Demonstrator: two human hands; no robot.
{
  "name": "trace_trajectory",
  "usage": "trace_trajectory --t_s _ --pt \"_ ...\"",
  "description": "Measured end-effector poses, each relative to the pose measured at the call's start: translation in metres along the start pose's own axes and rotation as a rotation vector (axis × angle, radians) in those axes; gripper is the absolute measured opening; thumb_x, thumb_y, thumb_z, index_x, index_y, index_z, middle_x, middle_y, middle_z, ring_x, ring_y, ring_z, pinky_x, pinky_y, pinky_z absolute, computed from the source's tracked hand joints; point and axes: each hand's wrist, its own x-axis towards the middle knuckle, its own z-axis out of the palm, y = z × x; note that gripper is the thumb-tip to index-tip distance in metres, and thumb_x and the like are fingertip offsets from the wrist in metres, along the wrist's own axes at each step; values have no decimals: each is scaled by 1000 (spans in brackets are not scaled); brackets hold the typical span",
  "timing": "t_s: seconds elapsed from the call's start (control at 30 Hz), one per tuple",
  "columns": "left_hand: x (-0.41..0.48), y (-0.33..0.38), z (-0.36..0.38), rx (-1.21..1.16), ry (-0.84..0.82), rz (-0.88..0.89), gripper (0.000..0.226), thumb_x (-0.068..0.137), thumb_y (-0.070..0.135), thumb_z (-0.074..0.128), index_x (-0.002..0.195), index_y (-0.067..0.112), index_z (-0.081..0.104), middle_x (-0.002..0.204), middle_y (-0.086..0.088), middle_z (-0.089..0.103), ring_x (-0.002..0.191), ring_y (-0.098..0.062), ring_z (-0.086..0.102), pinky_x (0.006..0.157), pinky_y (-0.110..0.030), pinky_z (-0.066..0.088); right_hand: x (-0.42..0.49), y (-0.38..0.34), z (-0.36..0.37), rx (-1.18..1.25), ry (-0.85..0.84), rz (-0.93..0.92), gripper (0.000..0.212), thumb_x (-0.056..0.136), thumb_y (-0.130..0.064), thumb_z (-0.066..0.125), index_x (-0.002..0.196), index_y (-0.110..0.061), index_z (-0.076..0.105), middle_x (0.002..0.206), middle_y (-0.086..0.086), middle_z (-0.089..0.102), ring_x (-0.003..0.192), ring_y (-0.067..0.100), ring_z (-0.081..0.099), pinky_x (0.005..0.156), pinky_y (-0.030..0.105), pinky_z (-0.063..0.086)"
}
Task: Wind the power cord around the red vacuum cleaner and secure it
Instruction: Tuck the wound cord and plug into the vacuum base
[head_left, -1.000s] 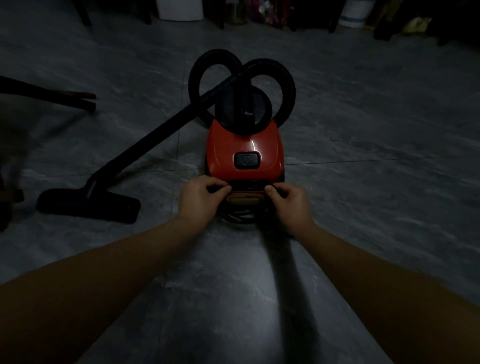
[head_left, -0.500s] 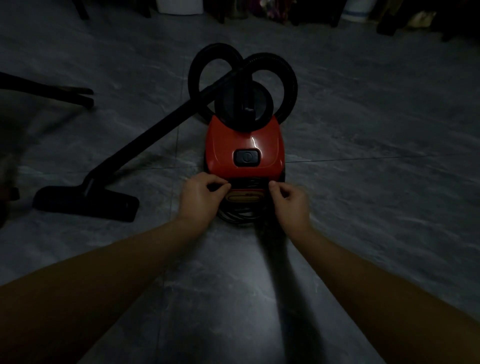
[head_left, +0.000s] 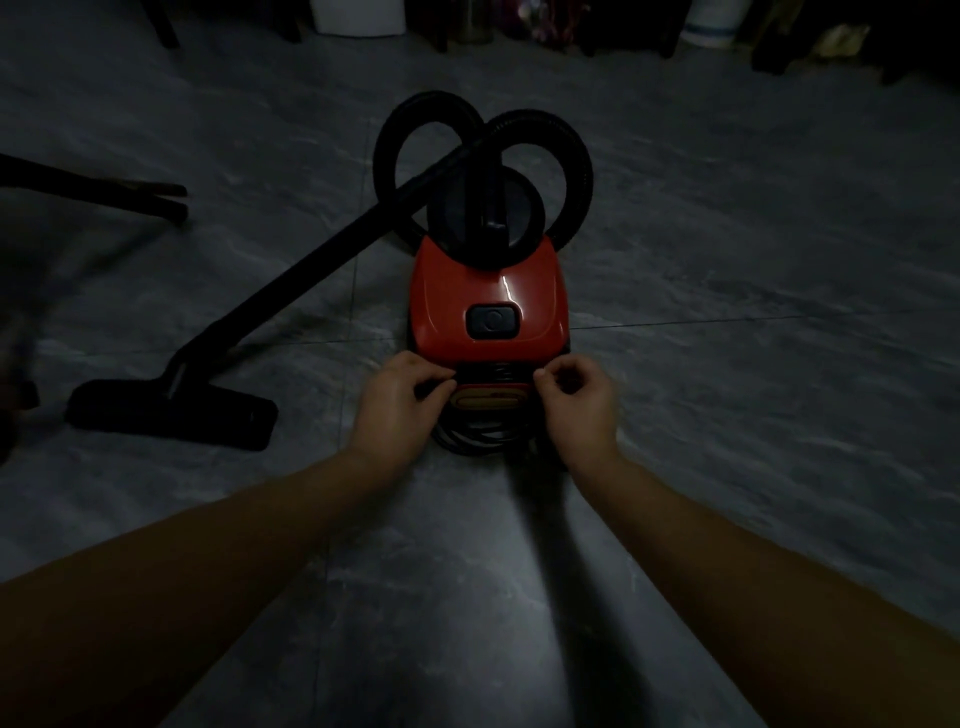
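Left hand (head_left: 397, 397) and right hand (head_left: 577, 402) curl fingers at the glossy red vacuum cleaner (head_left: 488, 291), hold unclear; coiled black power cord (head_left: 475, 437) may unwind if released unclipped

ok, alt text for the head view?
A left hand and right hand, fingers curled, work at the near end of a red vacuum cleaner on a tiled floor, power cord looped below them; their grip too dark to read. Hose coils behind, floor head at left.

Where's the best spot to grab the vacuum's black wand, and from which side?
Probably mid-shaft on the black wand, coming from above and wrapping round it: it is a slim, straight tube slanting from the floor nozzle up toward the hose.
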Motion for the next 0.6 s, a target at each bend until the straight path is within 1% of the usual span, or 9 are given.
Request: trace_trajectory --t_s 0.1,0.17,0.23,0.27,0.33,0.4,0.5,0.6 --pt "1 1 -1 -4 15 -20 12 84 11 76 96 10 78 93 -1 67 86 -7 58 77 1 36 -6 -4 5 -13 26 -90 16 91 -10 65 88 -25 70 84 -8 70 75 6 65 69 18 51" --pt "1 1 -1 -4 18 -24 12 83 12 76 95 10 78 93 -3 68 85 -6 58 77 2 35 -9 -3 3 -75 30 -146 18 92 -9 62 95 -23 73 88 -8 71 74 -1 63 67 13 48" --pt "2 2 -1 -6 16 -22 12 83 11 76 94 9 78 93 -5 69 86 -8 59 77 2 35 -13 -1 -1 -134 7 -206 19 92 -10 63 103 -21 74 94 -9 68 80 -8 60 69 6 45" --pt "3 2 -1 -9 17 -22 12 83 11 76 94 8 78 93 -5 68 86 -9 59 77 2 35 -15 0 -3 -157 -13 -232 18 91 -13 65 106 -20 73 96 -10 66 84 -11 59 71 3 44" --pt "2 2 -1 -14 24 -19 12 83 11 76 95 8 78 93 -5 68 86 -11 60 77 2 35 -17 0 -4 -197 -51 -266 22 86 -19 73 108 -22 71 100 -11 65 92 -11 58 76 0 41" --pt "1 1 -1 -4 24 -1 13 84 11 75 97 8 78 94 -4 67 86 -10 61 77 2 36 -17 -1 -2 -221 -73 -269 23 84 -22 76 105 -24 67 102 -11 64 95 -7 58 77 1 41" --pt "-3 -1 -3 39 -1 73 16 85 10 74 101 7 78 94 -4 67 84 -10 60 78 1 36 -15 -1 0 -272 -63 -282 18 85 -26 75 100 -26 65 100 -10 63 91 -3 59 75 6 43" --pt "-7 -5 -4 88 -30 154 18 86 9 73 103 6 77 93 -6 66 81 -9 59 79 1 35 -13 3 -5 -341 -99 -300 13 87 -31 73 96 -25 65 96 -11 62 88 0 60 73 12 44"
